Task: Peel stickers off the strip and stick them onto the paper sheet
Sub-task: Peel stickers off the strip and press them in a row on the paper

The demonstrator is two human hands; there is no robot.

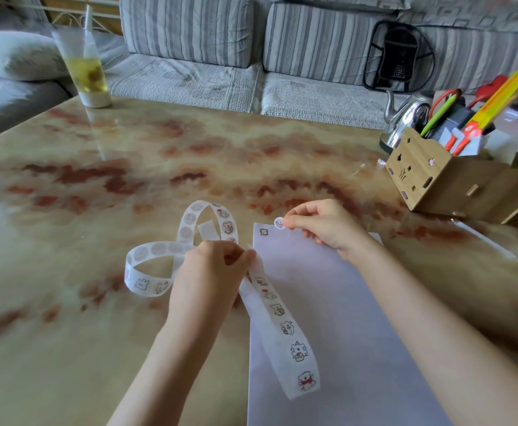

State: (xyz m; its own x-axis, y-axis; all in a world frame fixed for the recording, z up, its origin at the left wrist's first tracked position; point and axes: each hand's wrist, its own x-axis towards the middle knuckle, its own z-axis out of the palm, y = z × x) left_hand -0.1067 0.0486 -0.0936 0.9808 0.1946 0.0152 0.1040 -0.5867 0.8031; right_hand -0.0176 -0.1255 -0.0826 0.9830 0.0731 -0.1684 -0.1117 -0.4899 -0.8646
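Observation:
A white paper sheet lies on the marble table in front of me, with one sticker stuck at its top-left corner. A long white sticker strip printed with small cartoon animals curls in loops to the left and trails down over the sheet's left edge. My left hand pinches the strip near the sheet's top-left corner. My right hand holds a small round sticker at its fingertips, just above the sheet's top edge, right of the stuck sticker.
A wooden desk organiser with scissors, pens and a ruler stands at the right, a metal kettle behind it. A plastic cup of yellow drink with a straw stands at the table's far left. A striped sofa runs behind.

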